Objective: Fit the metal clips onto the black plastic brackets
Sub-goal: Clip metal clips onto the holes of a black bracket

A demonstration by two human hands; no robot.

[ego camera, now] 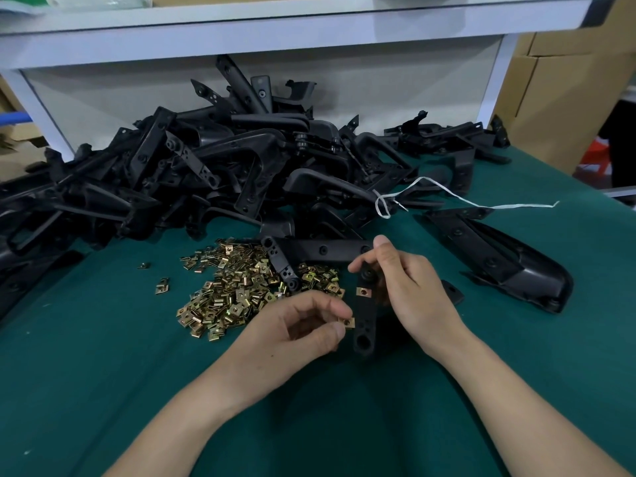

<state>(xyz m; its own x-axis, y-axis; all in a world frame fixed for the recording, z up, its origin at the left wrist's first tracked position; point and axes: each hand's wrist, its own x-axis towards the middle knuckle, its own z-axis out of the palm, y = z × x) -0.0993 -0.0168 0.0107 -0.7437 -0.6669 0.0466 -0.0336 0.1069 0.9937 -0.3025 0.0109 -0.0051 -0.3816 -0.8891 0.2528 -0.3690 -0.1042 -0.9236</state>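
My right hand (409, 284) grips the upper end of a black plastic bracket (364, 316), which points down toward me over the green table. One brass-coloured metal clip (364, 291) sits on the bracket's middle. My left hand (303, 327) pinches a second metal clip (346, 321) between thumb and forefinger, right against the bracket's left edge. A heap of loose metal clips (237, 292) lies just left of my hands. Behind it lies a large pile of black brackets (206, 166).
A single black bracket (499, 259) lies to the right on the green table cover (103, 356). A white string (457, 197) trails across the pile's right side. Two stray clips (161, 285) lie left of the heap. A white shelf frame (241, 39) and cardboard boxes (564, 98) stand behind.
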